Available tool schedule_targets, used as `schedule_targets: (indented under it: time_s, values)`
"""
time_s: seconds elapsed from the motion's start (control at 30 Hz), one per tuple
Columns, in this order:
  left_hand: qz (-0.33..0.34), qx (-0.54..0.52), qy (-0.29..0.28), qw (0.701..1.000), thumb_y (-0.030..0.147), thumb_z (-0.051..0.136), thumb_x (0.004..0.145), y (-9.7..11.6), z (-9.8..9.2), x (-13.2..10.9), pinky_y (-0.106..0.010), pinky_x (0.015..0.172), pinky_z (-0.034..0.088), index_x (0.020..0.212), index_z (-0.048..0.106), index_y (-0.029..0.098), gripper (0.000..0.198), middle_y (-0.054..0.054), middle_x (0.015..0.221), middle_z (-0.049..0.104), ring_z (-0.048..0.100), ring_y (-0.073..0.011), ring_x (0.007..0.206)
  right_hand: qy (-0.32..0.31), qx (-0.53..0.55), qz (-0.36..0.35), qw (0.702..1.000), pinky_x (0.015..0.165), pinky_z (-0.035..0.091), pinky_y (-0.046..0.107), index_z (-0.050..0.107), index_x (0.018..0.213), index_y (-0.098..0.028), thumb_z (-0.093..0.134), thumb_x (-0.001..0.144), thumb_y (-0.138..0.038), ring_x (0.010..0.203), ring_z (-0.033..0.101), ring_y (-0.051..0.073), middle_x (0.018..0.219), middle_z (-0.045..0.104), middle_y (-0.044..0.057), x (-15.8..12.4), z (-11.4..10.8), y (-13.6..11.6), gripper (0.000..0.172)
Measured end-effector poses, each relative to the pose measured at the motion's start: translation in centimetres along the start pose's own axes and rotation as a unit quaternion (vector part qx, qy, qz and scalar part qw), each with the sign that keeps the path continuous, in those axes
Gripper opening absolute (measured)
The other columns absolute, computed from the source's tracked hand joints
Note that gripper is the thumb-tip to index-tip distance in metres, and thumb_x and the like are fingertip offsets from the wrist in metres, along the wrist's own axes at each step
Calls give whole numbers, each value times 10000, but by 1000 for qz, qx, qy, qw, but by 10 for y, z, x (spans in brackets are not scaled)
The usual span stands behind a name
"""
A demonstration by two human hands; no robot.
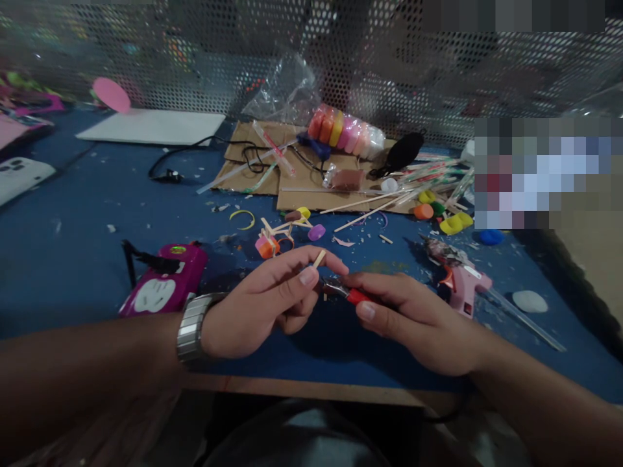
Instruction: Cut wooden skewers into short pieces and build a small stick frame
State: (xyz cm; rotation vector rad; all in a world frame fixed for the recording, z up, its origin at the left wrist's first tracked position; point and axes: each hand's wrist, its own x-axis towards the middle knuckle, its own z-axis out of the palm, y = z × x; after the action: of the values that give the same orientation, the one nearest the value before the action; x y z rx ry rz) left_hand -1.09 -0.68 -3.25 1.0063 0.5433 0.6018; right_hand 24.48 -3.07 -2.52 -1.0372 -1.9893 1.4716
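Between the thumb and fingers of my left hand (272, 295) is a short wooden stick (319, 259), its pale end pointing up. My right hand (413, 318) grips red-handled pliers (356, 296), perhaps cutters, whose metal jaws lie close by the left fingers. Whether the jaws touch the stick I cannot tell. Just beyond the hands sits a small build of sticks and coloured clay (267, 245), with a purple clay piece (317, 232) beside it. A short cut stick (386, 239) lies on the blue table.
A pink glue gun (462, 282) with a clear glue stick lies at right, near a white clay disc (530, 301). At left is a magenta device (168, 279). Cardboard (302, 198) at the back bears packed clay (341, 130), straws and a cable. A perforated metal panel (204, 71) stands behind.
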Motion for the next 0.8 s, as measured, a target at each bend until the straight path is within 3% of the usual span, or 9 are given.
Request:
schedule_targets:
  time_s: [0.13, 0.27, 0.53, 0.7, 0.8]
  values:
    - [-6, -27, -16, 999, 572, 523, 1112, 0, -3, 2, -174, 484, 250, 1304, 625, 215, 418, 99, 656, 350, 228, -68, 515, 1, 2, 10, 1000, 627, 386, 255, 662, 991, -190, 555, 1128, -505, 728, 456, 116, 844, 553, -21, 2, -1, 0, 359]
    - [-21, -46, -21, 999, 561, 403, 1140, 2, -3, 2, -181, 486, 252, 1337, 616, 211, 455, 89, 670, 351, 228, -78, 515, -10, 74, 26, 997, 540, 352, 232, 679, 1048, -181, 559, 1128, -516, 644, 440, 89, 792, 536, -38, 3, -1, 2, 365]
    - [-22, -36, -21, 999, 547, 494, 1114, -2, -4, 2, -164, 466, 226, 1380, 608, 217, 439, 80, 711, 362, 206, -76, 536, -30, 167, 61, 984, 461, 305, 198, 676, 1095, -180, 606, 1106, -522, 593, 394, 76, 756, 494, -52, 2, 0, -1, 350]
    - [-23, -10, 21, 999, 487, 527, 1102, -2, -2, 5, -167, 468, 231, 1361, 599, 210, 386, 87, 681, 343, 203, -83, 542, -23, 152, 71, 986, 434, 297, 198, 688, 1098, -173, 622, 1091, -530, 569, 409, 82, 736, 518, -43, 2, -7, 1, 363]
    - [-11, 21, 69, 997, 383, 543, 1097, -2, 1, 6, -157, 477, 260, 1278, 545, 228, 239, 105, 651, 357, 216, -77, 529, 1, 166, 50, 985, 430, 294, 214, 690, 1243, -190, 636, 1078, -548, 541, 414, 89, 708, 520, -55, 1, -13, 4, 398]
